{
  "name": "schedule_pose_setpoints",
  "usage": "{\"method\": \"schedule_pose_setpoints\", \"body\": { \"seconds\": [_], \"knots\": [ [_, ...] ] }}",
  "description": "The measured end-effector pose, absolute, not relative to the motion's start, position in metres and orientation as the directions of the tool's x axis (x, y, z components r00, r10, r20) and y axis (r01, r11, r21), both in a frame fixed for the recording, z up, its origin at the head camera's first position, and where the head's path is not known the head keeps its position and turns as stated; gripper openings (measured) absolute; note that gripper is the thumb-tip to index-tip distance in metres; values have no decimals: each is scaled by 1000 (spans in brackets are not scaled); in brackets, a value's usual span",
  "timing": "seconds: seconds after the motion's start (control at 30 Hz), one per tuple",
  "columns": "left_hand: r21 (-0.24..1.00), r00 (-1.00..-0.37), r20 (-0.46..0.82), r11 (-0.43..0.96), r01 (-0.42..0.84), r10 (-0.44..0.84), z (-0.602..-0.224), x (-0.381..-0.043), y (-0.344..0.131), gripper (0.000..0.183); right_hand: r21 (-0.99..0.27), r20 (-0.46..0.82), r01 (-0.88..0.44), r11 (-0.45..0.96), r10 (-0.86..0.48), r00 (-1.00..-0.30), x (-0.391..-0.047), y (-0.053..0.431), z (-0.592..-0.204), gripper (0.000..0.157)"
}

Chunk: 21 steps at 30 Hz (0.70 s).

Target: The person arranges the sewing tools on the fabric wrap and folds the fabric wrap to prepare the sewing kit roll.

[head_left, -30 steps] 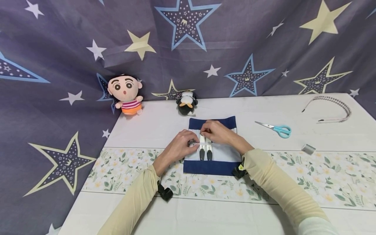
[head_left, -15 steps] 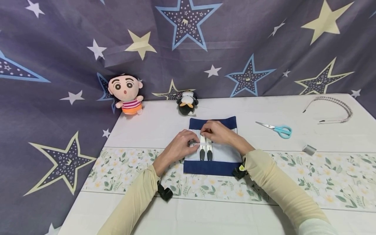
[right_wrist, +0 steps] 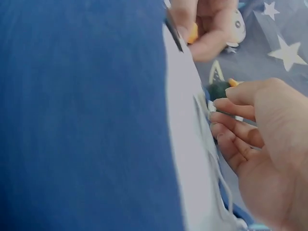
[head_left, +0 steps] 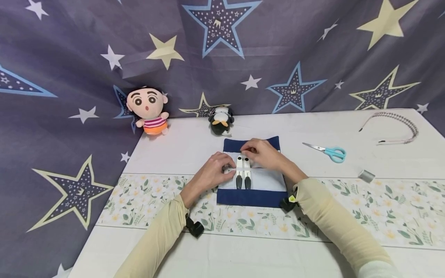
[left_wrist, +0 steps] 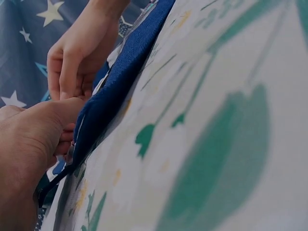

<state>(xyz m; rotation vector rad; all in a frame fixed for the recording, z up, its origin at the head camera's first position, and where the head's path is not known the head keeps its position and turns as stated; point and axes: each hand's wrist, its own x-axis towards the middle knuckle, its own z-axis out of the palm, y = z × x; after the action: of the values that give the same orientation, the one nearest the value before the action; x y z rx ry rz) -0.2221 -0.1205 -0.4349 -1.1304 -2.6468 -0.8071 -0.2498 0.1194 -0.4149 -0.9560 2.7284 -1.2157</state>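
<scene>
A navy-and-white fabric organizer [head_left: 252,197] lies open on the table, with a thin white band [head_left: 231,169] across its middle. Two slim white tools with black oval ends [head_left: 239,182] and black dots stand side by side under that band; their exact kind is unclear. At the band's left end, my left hand [head_left: 216,170] pinches it between thumb and fingers. My right hand [head_left: 262,153] hovers by the tools' upper ends, its fingers loosely bent and nothing showing between them. In the right wrist view, the right fingertips [right_wrist: 221,118] are near the fabric's edge.
Blue-handled scissors [head_left: 328,151] lie to the right, with a small grey cylinder [head_left: 366,176] nearer me and a headband [head_left: 410,127] beyond. A plush boy doll [head_left: 147,112] and a plush penguin [head_left: 221,121] sit at the back, before a starry curtain [head_left: 295,38].
My right hand has let go of the tools' upper ends and moved slightly up and to the right, uncovering their black dots. The left hand has stayed at the band.
</scene>
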Motion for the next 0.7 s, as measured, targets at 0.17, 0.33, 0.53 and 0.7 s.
{"method": "schedule_pose_setpoints", "body": {
  "seconds": [0.17,0.33,0.53,0.7],
  "knots": [
    [410,-709,328,582,702,625,-432,-222,-120,8,-703,285,-514,491,-469,-836,-250,144,-413,19],
    [441,-736,310,595,672,602,-427,-220,-121,14,-726,278,-454,517,-383,-881,-247,171,-412,19],
    [435,-712,348,568,699,610,-425,-221,-115,21,-716,283,-405,569,-294,-913,-240,203,-412,19],
    [425,-670,380,523,739,638,-424,-222,-106,23,-682,349,-424,596,-245,-905,-233,228,-411,16]
  ]
}}
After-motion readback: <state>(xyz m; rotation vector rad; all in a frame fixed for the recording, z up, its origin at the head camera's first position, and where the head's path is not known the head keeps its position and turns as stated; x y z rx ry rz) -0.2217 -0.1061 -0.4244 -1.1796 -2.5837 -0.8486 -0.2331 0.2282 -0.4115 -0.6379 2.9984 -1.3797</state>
